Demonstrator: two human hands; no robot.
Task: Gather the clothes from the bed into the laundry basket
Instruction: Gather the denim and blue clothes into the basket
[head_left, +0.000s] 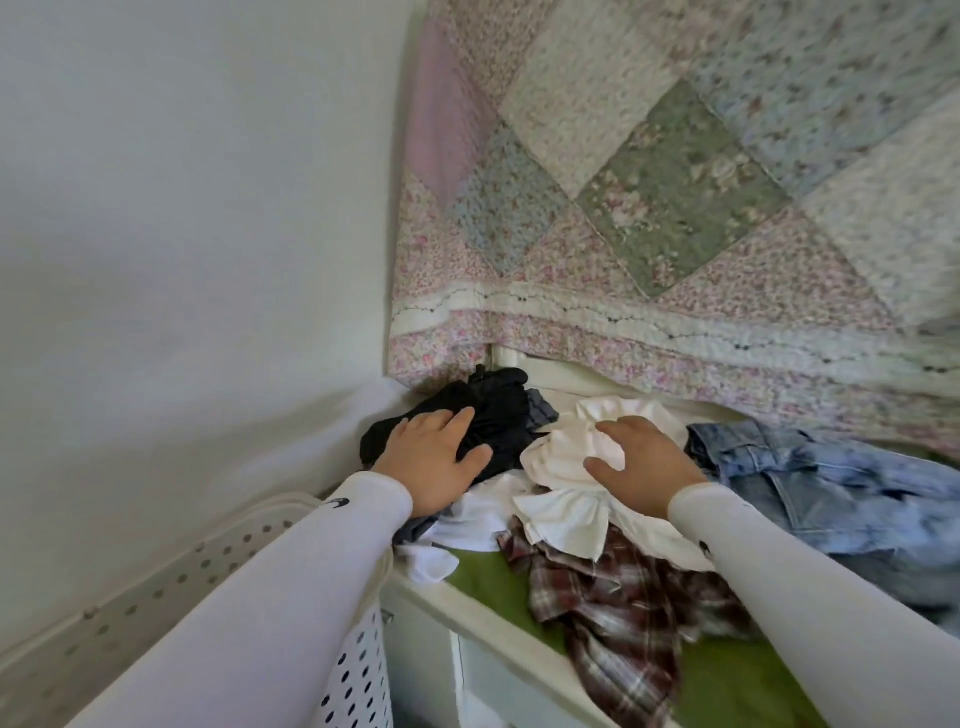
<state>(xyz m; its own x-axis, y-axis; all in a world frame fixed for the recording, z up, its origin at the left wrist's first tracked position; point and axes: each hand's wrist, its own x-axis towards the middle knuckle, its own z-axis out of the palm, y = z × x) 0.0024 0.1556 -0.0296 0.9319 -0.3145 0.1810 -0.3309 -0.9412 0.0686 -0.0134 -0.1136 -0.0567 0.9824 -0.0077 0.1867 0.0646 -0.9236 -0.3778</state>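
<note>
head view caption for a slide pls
Left hand on black garment, right hand on white garment, laundry basket beside bed.

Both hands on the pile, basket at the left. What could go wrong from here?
1. The left hand lies on the black garment and the right hand on the crumpled white garment; the clothes overlap, so lifting one may drag another.
2. The plaid shirt hangs over the bed's front edge and could slide to the floor.
3. The perforated white laundry basket sits under the left forearm, so a swing toward it might bump it.
</note>
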